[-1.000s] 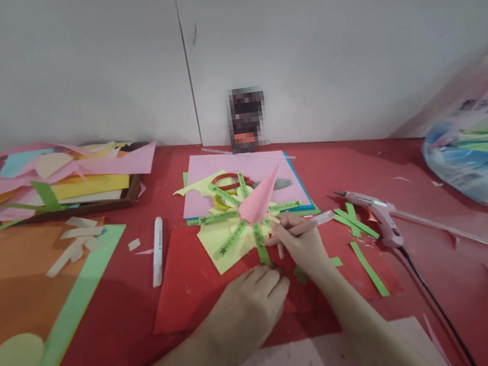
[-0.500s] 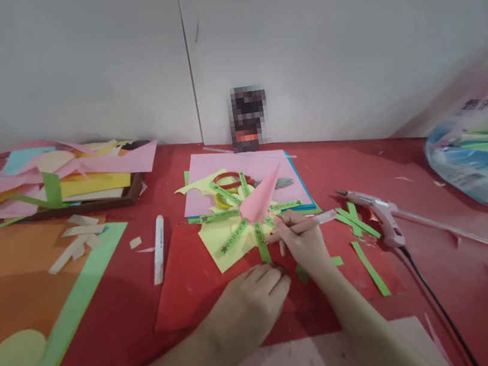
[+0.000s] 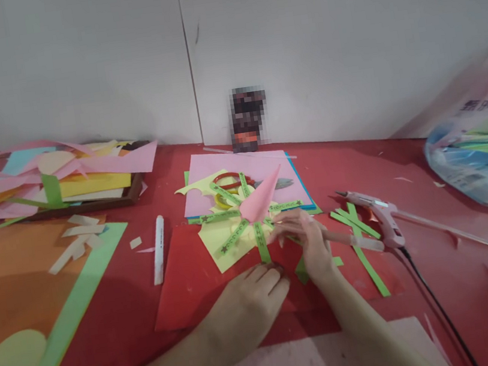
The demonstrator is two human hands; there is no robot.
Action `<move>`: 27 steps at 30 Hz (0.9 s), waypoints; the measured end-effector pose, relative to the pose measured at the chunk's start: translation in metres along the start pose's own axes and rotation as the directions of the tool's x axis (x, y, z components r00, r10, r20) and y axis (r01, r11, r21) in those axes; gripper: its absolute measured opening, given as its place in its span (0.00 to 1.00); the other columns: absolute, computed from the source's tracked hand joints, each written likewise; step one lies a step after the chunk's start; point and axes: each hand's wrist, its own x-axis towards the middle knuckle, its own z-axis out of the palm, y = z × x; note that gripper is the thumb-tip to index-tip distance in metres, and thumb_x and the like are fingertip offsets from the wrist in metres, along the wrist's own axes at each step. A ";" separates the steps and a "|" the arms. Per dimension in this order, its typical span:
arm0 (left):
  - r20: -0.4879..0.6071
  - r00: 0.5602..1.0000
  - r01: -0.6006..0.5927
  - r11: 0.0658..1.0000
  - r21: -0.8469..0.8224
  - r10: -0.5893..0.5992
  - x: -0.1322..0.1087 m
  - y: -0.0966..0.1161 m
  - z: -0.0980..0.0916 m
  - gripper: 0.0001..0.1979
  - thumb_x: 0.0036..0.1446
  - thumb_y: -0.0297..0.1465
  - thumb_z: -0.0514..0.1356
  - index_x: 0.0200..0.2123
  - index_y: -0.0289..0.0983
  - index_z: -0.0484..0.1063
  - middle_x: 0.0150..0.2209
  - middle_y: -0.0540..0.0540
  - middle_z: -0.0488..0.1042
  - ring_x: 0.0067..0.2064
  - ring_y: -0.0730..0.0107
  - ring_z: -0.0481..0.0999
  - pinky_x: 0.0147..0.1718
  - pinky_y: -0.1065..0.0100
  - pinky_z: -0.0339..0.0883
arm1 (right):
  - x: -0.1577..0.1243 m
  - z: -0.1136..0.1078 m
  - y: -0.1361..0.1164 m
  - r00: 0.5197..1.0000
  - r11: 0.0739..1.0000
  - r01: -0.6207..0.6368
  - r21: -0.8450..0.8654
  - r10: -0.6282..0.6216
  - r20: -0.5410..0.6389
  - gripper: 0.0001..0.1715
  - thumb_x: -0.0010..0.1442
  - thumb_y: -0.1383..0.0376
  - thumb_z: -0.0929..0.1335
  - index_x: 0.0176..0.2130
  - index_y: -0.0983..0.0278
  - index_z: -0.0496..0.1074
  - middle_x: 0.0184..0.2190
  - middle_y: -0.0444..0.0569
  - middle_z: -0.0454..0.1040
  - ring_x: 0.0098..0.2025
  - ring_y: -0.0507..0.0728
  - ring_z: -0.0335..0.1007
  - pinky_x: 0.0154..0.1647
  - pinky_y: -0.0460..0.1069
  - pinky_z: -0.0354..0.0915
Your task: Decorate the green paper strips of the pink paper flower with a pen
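A paper flower has a pink cone point(image 3: 260, 197) at its centre and several green strips around it, most marked with dark patterns and some with stars. My left hand point(image 3: 254, 303) is closed at the near end of the green paper strip point(image 3: 263, 247) that points towards me; its thumb is hidden. My right hand point(image 3: 309, 240) grips a pale marker pen point(image 3: 347, 237), tip near the strips beside the cone, back end slanting down to the right. Under the flower are a yellow sheet point(image 3: 217, 250) and a red sheet point(image 3: 191, 293).
Scissors point(image 3: 280, 183) lie on stacked paper behind the flower. A glue gun point(image 3: 385, 217) and green strips point(image 3: 375, 273) are at right, near a plastic bag point(image 3: 471, 157). Left stand a white marker point(image 3: 158, 249) and a tray point(image 3: 130, 193) of paper scraps.
My right hand has turned and shifted slightly right, and the pen's back end has swung downward to the right. My left hand and the flower stay almost where they were.
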 end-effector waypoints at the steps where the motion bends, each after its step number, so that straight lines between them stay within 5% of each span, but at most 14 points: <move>1: 0.001 1.000 -0.002 1.000 0.001 0.002 0.000 0.000 0.000 0.11 0.60 0.22 0.49 0.43 0.33 0.66 0.41 0.43 0.72 0.45 0.65 0.71 0.45 0.64 0.66 | 0.000 0.000 0.002 0.999 1.000 0.010 -0.016 -0.009 0.035 0.23 0.64 0.55 0.53 0.36 0.61 0.71 0.25 0.48 0.76 0.30 0.57 0.72 0.32 0.51 0.67; 6: -0.015 1.000 -0.011 1.000 -0.001 0.011 0.000 -0.001 0.002 0.11 0.60 0.23 0.49 0.43 0.33 0.66 0.41 0.43 0.71 0.46 0.65 0.70 0.47 0.64 0.65 | 0.000 0.001 0.011 0.993 0.995 0.050 -0.085 -0.040 0.113 0.24 0.64 0.55 0.53 0.44 0.58 0.72 0.46 0.48 0.73 0.51 0.59 0.66 0.52 0.53 0.62; 12: -0.076 0.997 -0.003 1.000 0.002 0.003 0.002 -0.003 0.004 0.11 0.59 0.22 0.51 0.44 0.32 0.67 0.42 0.44 0.71 0.47 0.66 0.68 0.53 0.63 0.60 | 0.001 0.001 0.012 0.994 0.971 0.068 -0.231 -0.047 0.096 0.24 0.64 0.54 0.53 0.51 0.53 0.68 0.55 0.42 0.65 0.56 0.58 0.61 0.55 0.52 0.61; 20: -0.146 0.988 0.051 0.998 0.041 -0.045 0.004 -0.003 0.000 0.11 0.58 0.22 0.50 0.41 0.33 0.69 0.43 0.44 0.71 0.46 0.65 0.69 0.49 0.62 0.63 | 0.002 0.002 0.005 0.991 0.942 0.077 -0.328 -0.035 0.131 0.26 0.64 0.54 0.51 0.55 0.52 0.64 0.54 0.43 0.65 0.61 0.59 0.53 0.60 0.55 0.55; 24: -0.199 0.962 0.216 0.966 0.139 -0.187 0.003 -0.004 -0.004 0.12 0.59 0.23 0.49 0.42 0.33 0.69 0.44 0.42 0.72 0.38 0.63 0.71 0.35 0.61 0.68 | 0.002 0.002 0.004 0.993 0.955 0.039 -0.294 -0.005 0.116 0.25 0.64 0.54 0.51 0.54 0.53 0.64 0.52 0.45 0.68 0.60 0.57 0.53 0.59 0.54 0.55; 27: -0.175 0.943 0.314 0.931 0.184 -0.284 0.004 -0.005 -0.005 0.13 0.58 0.23 0.50 0.45 0.32 0.69 0.46 0.40 0.71 0.37 0.62 0.71 0.33 0.59 0.68 | 0.001 0.001 0.007 0.997 0.951 0.035 -0.308 -0.013 0.074 0.24 0.64 0.55 0.52 0.51 0.54 0.66 0.47 0.47 0.71 0.58 0.58 0.55 0.59 0.55 0.54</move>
